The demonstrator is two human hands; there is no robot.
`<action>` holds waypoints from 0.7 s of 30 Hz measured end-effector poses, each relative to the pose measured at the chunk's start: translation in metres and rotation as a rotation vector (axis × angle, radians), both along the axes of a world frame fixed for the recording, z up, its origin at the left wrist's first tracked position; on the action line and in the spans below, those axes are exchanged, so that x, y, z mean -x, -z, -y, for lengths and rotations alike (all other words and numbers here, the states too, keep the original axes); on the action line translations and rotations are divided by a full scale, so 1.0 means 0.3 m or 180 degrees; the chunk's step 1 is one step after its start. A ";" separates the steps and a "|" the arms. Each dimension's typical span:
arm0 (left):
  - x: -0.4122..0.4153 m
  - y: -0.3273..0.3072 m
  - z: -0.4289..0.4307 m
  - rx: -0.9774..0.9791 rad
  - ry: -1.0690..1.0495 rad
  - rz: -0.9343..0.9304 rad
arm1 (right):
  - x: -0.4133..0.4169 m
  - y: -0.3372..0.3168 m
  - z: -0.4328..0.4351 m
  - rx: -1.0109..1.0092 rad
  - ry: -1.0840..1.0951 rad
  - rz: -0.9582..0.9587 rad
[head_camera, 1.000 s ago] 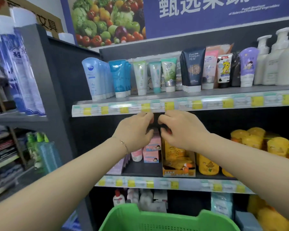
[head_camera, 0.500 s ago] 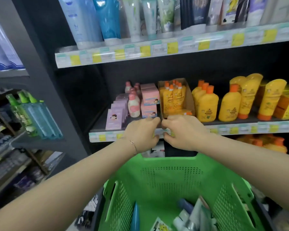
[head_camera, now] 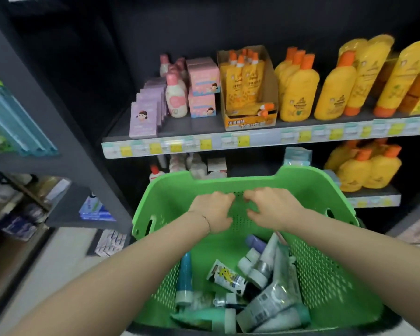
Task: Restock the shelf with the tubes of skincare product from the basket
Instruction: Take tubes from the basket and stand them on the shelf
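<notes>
Green perforated basket [head_camera: 325, 263], low centre, set before dark shelving, with a cut-out handle in each side wall. In its bottom, mostly towards the near right corner, a loose heap of skincare tubes [head_camera: 269, 301], lying flat and crossed over one another. Teal tube [head_camera: 186, 277] with white cap along the left wall; white tube with yellow cartoon figure [head_camera: 224, 275], slanted across the middle; purple-capped tube [head_camera: 255, 242] farthest back; grey-and-white tubes at the right; mint-green tube [head_camera: 204, 316] along the near wall. Left hand [head_camera: 212, 210], thin bracelet [head_camera: 206, 221] at the wrist, held above the far half of the basket, back upward, fingers loosely curled under, nothing seen between them. Right hand [head_camera: 272, 208] just beside it at the same height, fingers likewise bent and slightly spread, pinching nothing visible. Fingertips of the two hands near each other, a narrow gap between; both hands well above the heap, apart from every tube. Middle shelf [head_camera: 252, 139] behind, edged with a strip of yellow and white price labels. On it, left to right: lilac boxes [head_camera: 143, 120] in a row; pink-capped bottles [head_camera: 176, 98]; two stacked pink boxes [head_camera: 203, 90]; open cardboard carton [head_camera: 250, 122] of orange-capped yellow pouches; yellow bottles [head_camera: 298, 93] with orange caps to the right end. Lower shelf [head_camera: 374, 200]: further yellow bottles at right, small white items at left partly hidden by the basket rim. Side shelving at far left, blurred, with translucent blue bottles [head_camera: 17, 127].
</notes>
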State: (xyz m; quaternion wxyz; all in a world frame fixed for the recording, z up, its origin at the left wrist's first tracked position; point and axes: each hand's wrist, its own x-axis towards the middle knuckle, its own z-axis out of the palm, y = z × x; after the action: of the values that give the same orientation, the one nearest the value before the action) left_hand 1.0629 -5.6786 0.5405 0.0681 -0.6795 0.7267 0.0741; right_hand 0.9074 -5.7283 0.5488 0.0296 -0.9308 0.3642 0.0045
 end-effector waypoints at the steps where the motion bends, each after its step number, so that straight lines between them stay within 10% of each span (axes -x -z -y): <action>1: 0.006 0.029 -0.002 -0.0088 0.0007 0.0017 | 0.001 0.022 -0.004 -0.0067 0.0011 -0.0034; 21: 0.094 0.350 -0.093 -0.1593 0.0161 -0.0383 | 0.020 0.198 0.011 -0.1203 0.0284 -0.1484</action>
State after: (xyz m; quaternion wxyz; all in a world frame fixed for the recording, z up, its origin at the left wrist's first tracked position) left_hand 1.0346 -5.6507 0.4356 0.1925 -0.6175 0.7053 0.2902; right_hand 0.9016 -5.7317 0.4893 0.1181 -0.8657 0.3945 0.2845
